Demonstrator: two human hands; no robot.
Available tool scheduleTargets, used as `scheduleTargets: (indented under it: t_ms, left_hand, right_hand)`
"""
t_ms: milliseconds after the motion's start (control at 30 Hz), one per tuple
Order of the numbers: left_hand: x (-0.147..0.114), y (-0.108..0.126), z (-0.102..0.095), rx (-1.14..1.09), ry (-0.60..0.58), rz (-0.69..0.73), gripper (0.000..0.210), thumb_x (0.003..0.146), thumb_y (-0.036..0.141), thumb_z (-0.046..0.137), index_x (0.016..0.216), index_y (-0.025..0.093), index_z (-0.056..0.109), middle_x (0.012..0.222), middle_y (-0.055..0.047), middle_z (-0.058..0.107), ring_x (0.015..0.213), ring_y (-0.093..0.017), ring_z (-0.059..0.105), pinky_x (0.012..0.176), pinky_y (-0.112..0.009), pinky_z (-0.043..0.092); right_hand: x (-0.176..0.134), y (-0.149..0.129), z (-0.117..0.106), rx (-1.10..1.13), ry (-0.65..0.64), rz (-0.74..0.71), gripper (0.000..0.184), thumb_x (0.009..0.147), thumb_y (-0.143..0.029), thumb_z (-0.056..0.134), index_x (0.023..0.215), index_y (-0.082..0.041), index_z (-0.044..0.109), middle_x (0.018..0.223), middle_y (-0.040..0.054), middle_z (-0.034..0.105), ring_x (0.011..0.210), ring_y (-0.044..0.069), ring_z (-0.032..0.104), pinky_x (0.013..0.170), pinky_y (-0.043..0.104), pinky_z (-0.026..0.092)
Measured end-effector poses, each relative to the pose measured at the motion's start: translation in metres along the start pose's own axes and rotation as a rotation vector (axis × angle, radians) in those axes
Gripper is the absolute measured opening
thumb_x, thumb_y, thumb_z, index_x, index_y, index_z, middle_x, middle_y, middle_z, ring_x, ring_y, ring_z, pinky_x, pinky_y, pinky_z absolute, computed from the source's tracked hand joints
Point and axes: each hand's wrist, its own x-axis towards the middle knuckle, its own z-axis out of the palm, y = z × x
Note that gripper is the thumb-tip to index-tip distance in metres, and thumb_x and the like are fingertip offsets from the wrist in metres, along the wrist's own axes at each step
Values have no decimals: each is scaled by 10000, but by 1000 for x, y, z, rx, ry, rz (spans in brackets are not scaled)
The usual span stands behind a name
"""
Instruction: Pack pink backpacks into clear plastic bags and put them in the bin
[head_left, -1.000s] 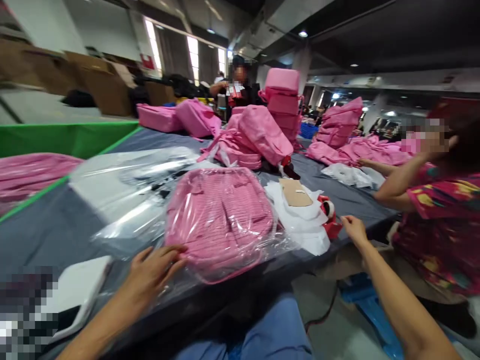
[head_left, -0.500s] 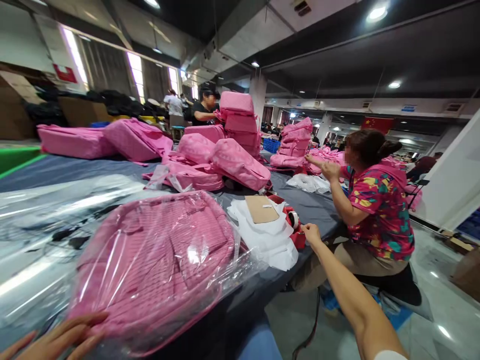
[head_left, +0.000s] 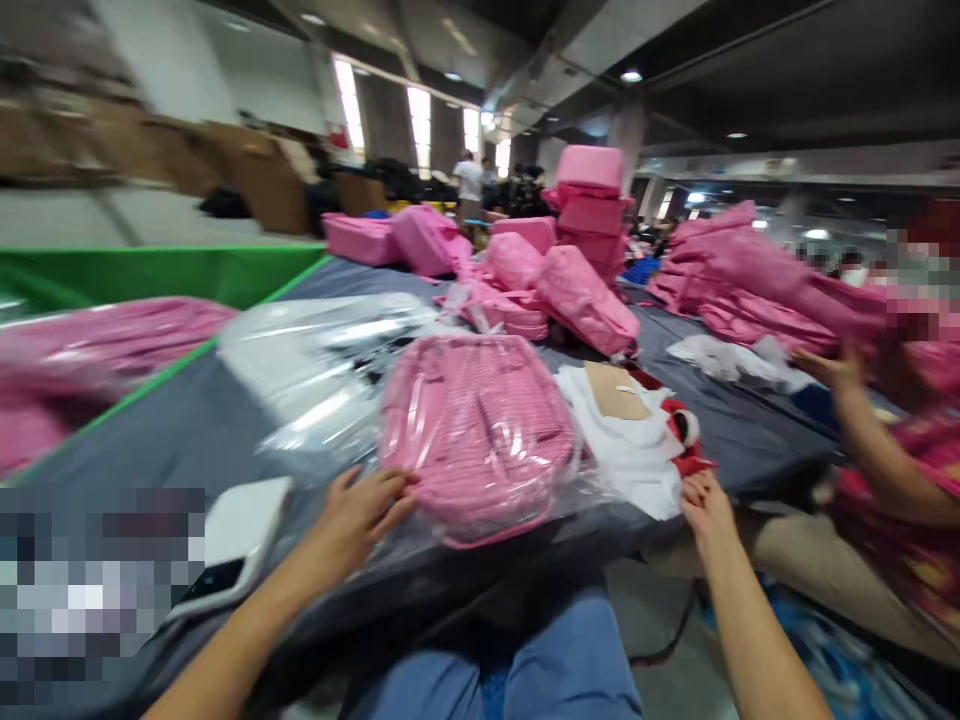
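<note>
A pink backpack (head_left: pixel 480 430) in a clear plastic bag lies flat on the dark tablecloth in front of me. My left hand (head_left: pixel 367 510) rests at its left edge, fingers stretched out on the plastic. To the right, my right hand (head_left: pixel 705 498) is closed in a pinch at the near end of a red tape dispenser (head_left: pixel 688 445); what is between the fingertips is too small to make out. White sheets (head_left: pixel 637 470) lie between backpack and dispenser, with a piece of brown card (head_left: pixel 616 390) on top.
Clear plastic bags (head_left: pixel 322 350) are spread left of the backpack. A white device (head_left: pixel 247 515) lies at front left. Beyond a green edge (head_left: pixel 255 270) are more wrapped pink bags (head_left: pixel 112 350). Pink backpacks (head_left: pixel 589 295) pile up behind. A co-worker's hand (head_left: pixel 840 375) is at right.
The head view has swung left and shows more of the table there. My left hand still lies on the wrapped backpack, and my right hand stays at the tape dispenser.
</note>
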Motion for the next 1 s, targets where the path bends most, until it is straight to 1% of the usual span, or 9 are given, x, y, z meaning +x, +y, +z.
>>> scheduleTargets:
  t_ms: [133, 200, 333, 433, 500, 600, 767, 900, 1000]
  left_hand:
    - [5, 21, -13, -110, -55, -41, 206, 997, 345, 490, 1005, 230, 662, 1132, -36, 721, 1138, -238, 651, 1203, -588, 206]
    - [8, 23, -16, -132, -50, -41, 176, 1003, 299, 504, 964, 214, 653, 1153, -45, 712, 1149, -229, 640, 1206, -580, 177]
    - [10, 24, -15, -129, -33, -28, 162, 1005, 277, 520, 971, 210, 663, 1170, -55, 709, 1149, -232, 634, 1192, -587, 176]
    - [9, 24, -12, -107, -15, -17, 179, 1009, 269, 505, 1024, 209, 673, 1152, -60, 708, 1135, -237, 638, 1188, -581, 187]
    - [9, 22, -11, -93, -14, -17, 192, 1008, 263, 497, 1038, 203, 677, 1148, -65, 704, 1119, -240, 644, 1187, -573, 196]
    - [9, 22, -10, -91, -9, -9, 192, 1007, 266, 500, 1063, 201, 671, 1159, -77, 705, 1099, -241, 652, 1182, -578, 205]
    - [9, 25, -12, -98, -13, -44, 167, 998, 230, 531, 1080, 182, 669, 1164, -89, 717, 1144, -255, 657, 1186, -581, 208]
    - [10, 23, -13, -110, -30, -37, 157, 994, 218, 543, 1074, 176, 671, 1155, -84, 713, 1132, -255, 667, 1194, -589, 209]
    - [13, 21, -12, -109, -31, -30, 156, 999, 228, 535, 1072, 194, 669, 1134, -71, 714, 1115, -248, 666, 1189, -599, 228]
  right_hand:
    - [-18, -30, 75, 130, -190, 85, 449, 888, -483, 721, 687, -231, 407, 544, -127, 223, 422, 64, 95, 336, 160, 175]
    - [-32, -41, 124, -24, -472, 25, 374, 899, -482, 716, 737, -224, 499, 564, -101, 320, 439, 69, 222, 384, 178, 230]
    - [-51, -50, 225, -618, -1239, -418, 261, 944, -385, 664, 775, -191, 617, 665, -16, 557, 589, 105, 447, 554, 232, 321]
    - [-48, -41, 286, -974, -1514, -668, 139, 934, -235, 641, 800, -199, 649, 708, -3, 640, 622, 117, 500, 581, 255, 259]
    - [-42, -30, 315, -1208, -1551, -677, 102, 892, -195, 677, 792, -213, 668, 713, 0, 670, 627, 129, 534, 577, 264, 231]
    - [-27, -13, 340, -1383, -1519, -561, 160, 800, -247, 790, 714, -214, 659, 667, -2, 659, 600, 133, 535, 559, 259, 246]
    - [2, -1, 332, -1231, -1418, -239, 305, 695, -299, 853, 659, -199, 567, 613, -39, 582, 575, 117, 481, 540, 240, 293]
    - [-16, -9, 309, -1110, -1187, -432, 190, 821, -298, 752, 799, -201, 590, 655, -41, 594, 585, 112, 475, 570, 240, 281]
    - [-46, -6, 306, -1200, -1244, -517, 192, 828, -341, 758, 852, -208, 622, 694, -19, 636, 613, 128, 524, 575, 257, 244]
